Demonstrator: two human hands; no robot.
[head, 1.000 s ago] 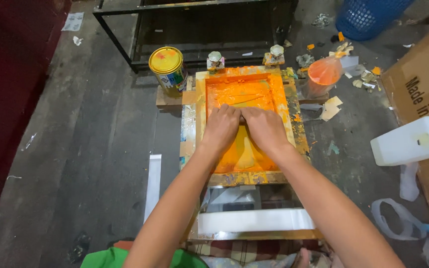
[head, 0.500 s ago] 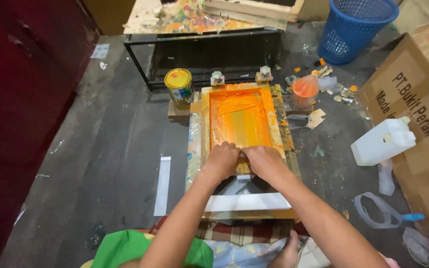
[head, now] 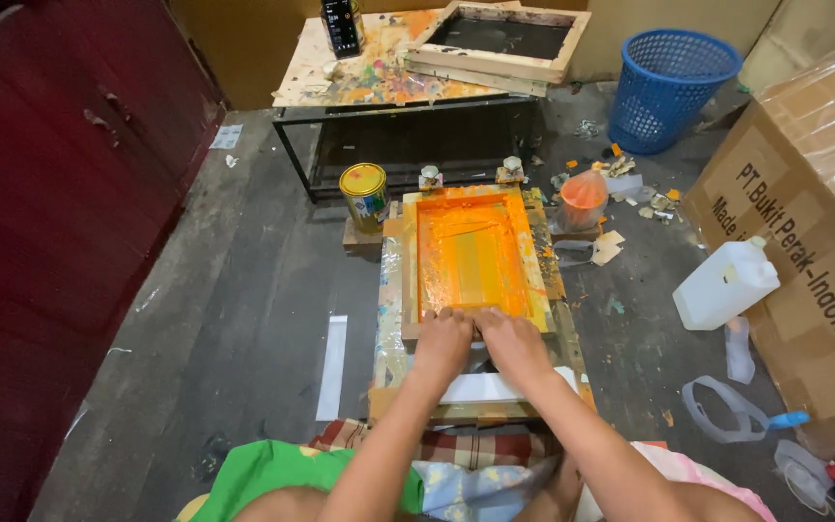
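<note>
Sitting at the floor's centre, the screen-printing frame (head: pixel 471 261) is the largest piece in play — a wooden rectangle on the dark floor (head: pixel 244 290), its mesh flooded with orange ink. Beyond it at twelve o'clock stands a paint-splashed table (head: pixel 379 72); a cardboard box (head: pixel 804 242) fills three o'clock, a blue basket (head: pixel 669 82) sits at one o'clock, and a white jug (head: pixel 724 283) lies nearer at three.

Both hands meet at the frame's near edge, at six o'clock of the mesh. The left hand (head: pixel 442 338) and the right hand (head: pixel 509 340) lie side by side, fingers curled down and pressed close over something at the end of the ink field; whatever they grip is hidden beneath them, so I cannot tell its shape.

To do this stroke well, I judge that pressure should be even across both hands and the frame kept flat — any lift would smear the print.

A yellow-lidded paint can (head: pixel 365 193) stands at eleven o'clock of the frame, an orange cup (head: pixel 583 198) at one.
</note>
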